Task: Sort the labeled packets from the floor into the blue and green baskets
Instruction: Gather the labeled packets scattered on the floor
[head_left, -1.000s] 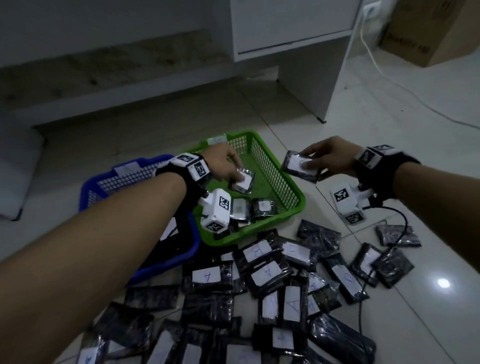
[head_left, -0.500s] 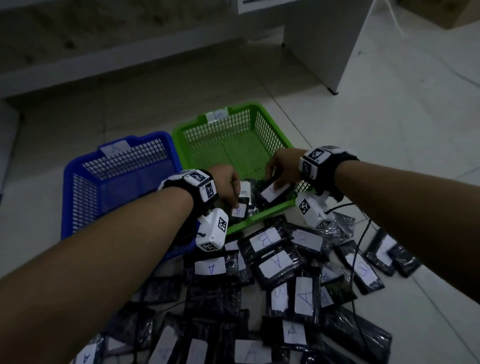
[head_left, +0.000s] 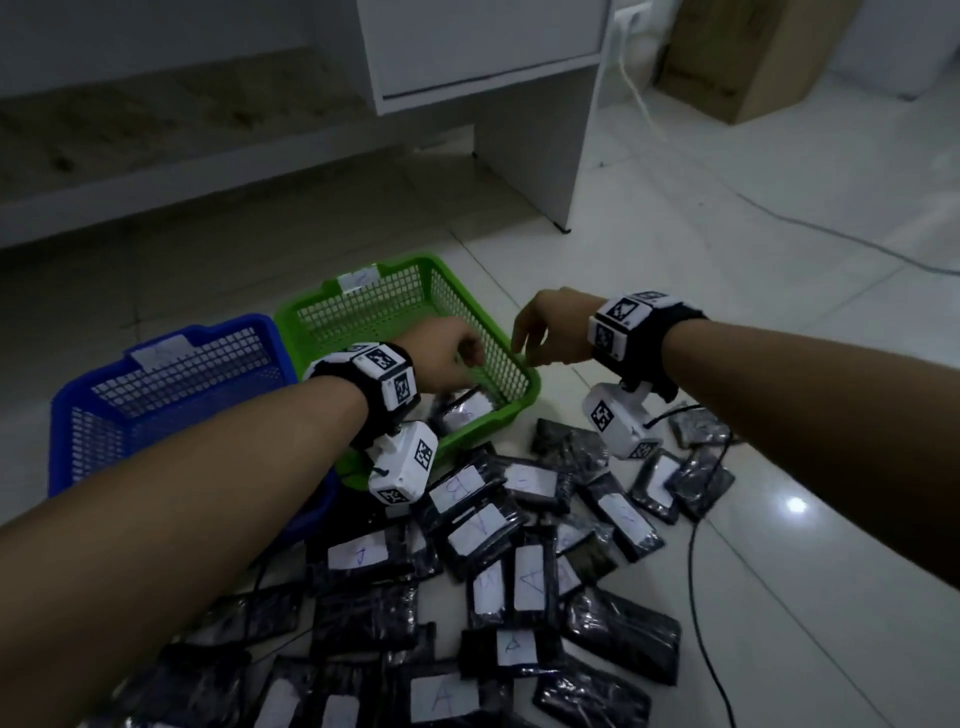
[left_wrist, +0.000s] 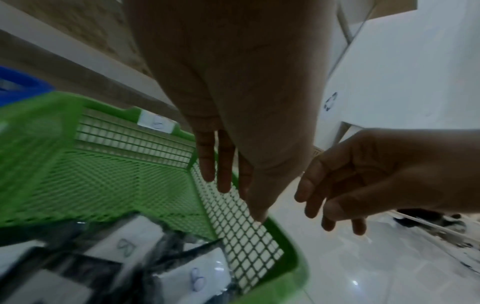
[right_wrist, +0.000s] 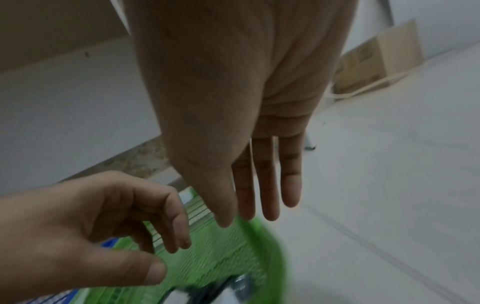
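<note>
The green basket (head_left: 511, 364) sits beside the blue basket (head_left: 171, 374) on the floor. Black packets with white labels lie in the green basket's near end (left_wrist: 161, 265) (head_left: 465, 410). My left hand (head_left: 457, 348) hovers over the green basket, empty, fingers loose (left_wrist: 223, 174). My right hand (head_left: 545, 332) hangs just past the basket's right rim, empty, with fingers straight (right_wrist: 267, 191). Several more labeled packets (head_left: 519, 577) are heaped on the floor in front of the baskets, marked A or B.
A white cabinet leg (head_left: 535, 150) stands behind the baskets. A cardboard box (head_left: 748, 57) and a white cable (head_left: 691, 156) lie at the far right. A black wire (head_left: 696, 597) runs over the tiles on the right.
Both hands let go of their packets into the green basket and rose above it, now empty. The right hand moved back towards the right rim.
</note>
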